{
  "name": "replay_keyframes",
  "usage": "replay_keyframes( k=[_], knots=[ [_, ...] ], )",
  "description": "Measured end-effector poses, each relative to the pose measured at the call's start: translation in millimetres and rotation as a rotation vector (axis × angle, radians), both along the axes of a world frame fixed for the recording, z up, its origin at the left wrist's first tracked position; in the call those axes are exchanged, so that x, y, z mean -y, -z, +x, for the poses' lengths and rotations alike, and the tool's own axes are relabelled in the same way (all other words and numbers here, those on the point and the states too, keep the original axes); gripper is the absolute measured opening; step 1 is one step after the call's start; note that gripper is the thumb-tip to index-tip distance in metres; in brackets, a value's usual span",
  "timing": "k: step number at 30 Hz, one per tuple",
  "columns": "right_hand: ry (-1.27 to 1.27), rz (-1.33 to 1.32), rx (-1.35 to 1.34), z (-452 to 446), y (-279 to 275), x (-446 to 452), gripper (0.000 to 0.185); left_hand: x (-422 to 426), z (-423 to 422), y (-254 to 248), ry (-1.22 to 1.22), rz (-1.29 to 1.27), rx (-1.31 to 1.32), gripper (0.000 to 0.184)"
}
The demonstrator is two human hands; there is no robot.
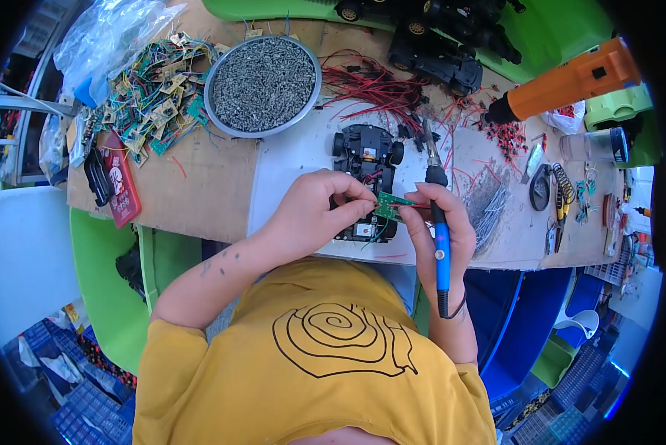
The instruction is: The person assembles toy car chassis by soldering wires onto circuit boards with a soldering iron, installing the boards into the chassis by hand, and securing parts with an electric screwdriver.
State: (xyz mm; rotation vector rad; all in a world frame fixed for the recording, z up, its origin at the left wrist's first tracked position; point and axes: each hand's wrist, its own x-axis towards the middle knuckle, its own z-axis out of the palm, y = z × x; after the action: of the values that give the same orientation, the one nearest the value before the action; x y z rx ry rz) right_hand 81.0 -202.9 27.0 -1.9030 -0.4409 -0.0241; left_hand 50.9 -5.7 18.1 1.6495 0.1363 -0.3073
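Note:
A small green circuit board [386, 206] is held above a black toy car chassis [370, 145], between my two hands. The fingertips of my left hand [322, 204] are pinched together at the board's left edge; whether a thin wire is also between them I cannot tell. My right hand [449, 222] has thumb and finger closed on the board's right side, where a red wire shows. A blue soldering iron [442, 256] is also held in that hand, its metal tip pointing away from me. The chassis lies flat on a white sheet, partly hidden by my hands.
A metal bowl [263, 87] of small metal parts stands behind my left hand, beside a heap of wired boards [162, 104]. Red wires [377, 85] lie further back. An orange power tool [570, 80] juts in at right. Pliers [561, 211] and a red box [122, 182] lie towards the sides.

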Motion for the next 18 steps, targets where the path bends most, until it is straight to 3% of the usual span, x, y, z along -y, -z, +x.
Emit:
replay_keyframes(
  k=[17,18],
  knots=[
    [-0.127,-0.008,0.122,9.6,-3.8,-2.4,0.034,-7.2,12.5,-8.2,0.093,-0.044,-0.146,0.013],
    [-0.116,-0.175,0.306,13.1,-10.5,0.1,0.034,-6.9,12.5,-6.4,0.09,-0.038,-0.132,0.013]
  ],
)
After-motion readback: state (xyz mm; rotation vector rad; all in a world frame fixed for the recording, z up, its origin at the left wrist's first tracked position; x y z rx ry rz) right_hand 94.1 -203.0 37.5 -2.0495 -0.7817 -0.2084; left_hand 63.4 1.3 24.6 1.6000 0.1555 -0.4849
